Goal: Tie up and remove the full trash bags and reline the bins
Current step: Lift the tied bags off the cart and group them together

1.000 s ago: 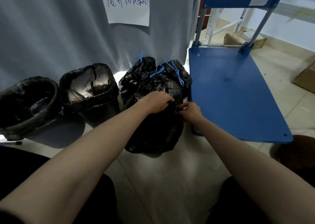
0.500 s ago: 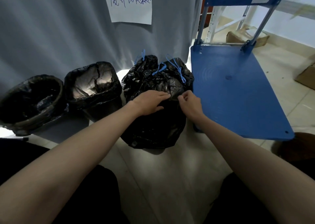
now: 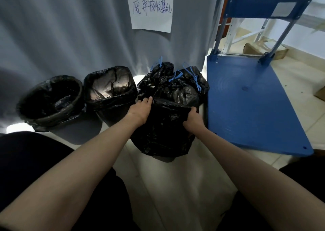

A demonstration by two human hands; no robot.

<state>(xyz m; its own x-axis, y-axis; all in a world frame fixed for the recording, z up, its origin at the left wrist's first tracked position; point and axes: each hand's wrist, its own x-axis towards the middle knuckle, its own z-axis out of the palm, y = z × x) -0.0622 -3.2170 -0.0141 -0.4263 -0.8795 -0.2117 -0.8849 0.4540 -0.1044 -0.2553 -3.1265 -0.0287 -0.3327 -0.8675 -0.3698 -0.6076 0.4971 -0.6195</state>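
Black plastic liner is draped over the near bin, standing on the floor between the two lined bins and the blue cart. Left hand rests on its rim with fingers straight; right hand pinches the opposite edge. Step, as judged: relining. Next move likely needs the edge pulled down evenly. Tied bags sit just behind.

Black trash bag upright on floor between both hands' fingers; two tied bags (blue drawstrings) just beyond; two lined bins leftward.
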